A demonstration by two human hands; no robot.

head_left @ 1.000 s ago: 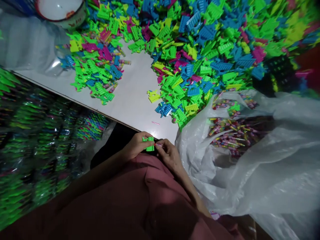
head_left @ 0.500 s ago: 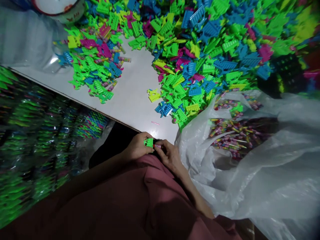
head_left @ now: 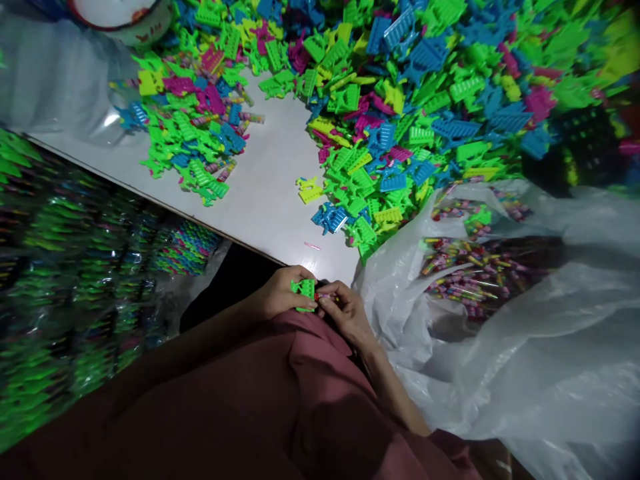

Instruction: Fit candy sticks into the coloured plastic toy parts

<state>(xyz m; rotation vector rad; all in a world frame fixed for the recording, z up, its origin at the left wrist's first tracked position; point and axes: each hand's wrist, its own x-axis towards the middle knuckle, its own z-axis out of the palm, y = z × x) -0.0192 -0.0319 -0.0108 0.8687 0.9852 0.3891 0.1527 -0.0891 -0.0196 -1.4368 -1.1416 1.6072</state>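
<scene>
Close to my body, just below the table's front edge, my left hand [head_left: 281, 292] is closed on a small green plastic toy piece [head_left: 305, 294] with a slotted, comb-like face. My right hand [head_left: 349, 312] pinches a short candy tube [head_left: 327, 297] in a pink and red printed wrap, its end against the right side of the green piece. Whether the tube sits inside the piece cannot be made out. A thin pink strip [head_left: 312, 246] lies on the white table [head_left: 273, 167] just beyond my hands.
A big heap of green, blue, yellow and pink toy pieces [head_left: 385, 127] covers the back and right. A smaller pile [head_left: 195, 133] with tubes lies left. At right, a clear plastic bag [head_left: 400, 313] holds many tubes. Bagged pieces [head_left: 60, 287] fill the lower left; an enamel bowl [head_left: 145, 30] stands behind.
Both hands have shifted slightly right. More of the green piece shows in my left hand, turned with its slotted face to view. My right fingers have moved along the tube.
</scene>
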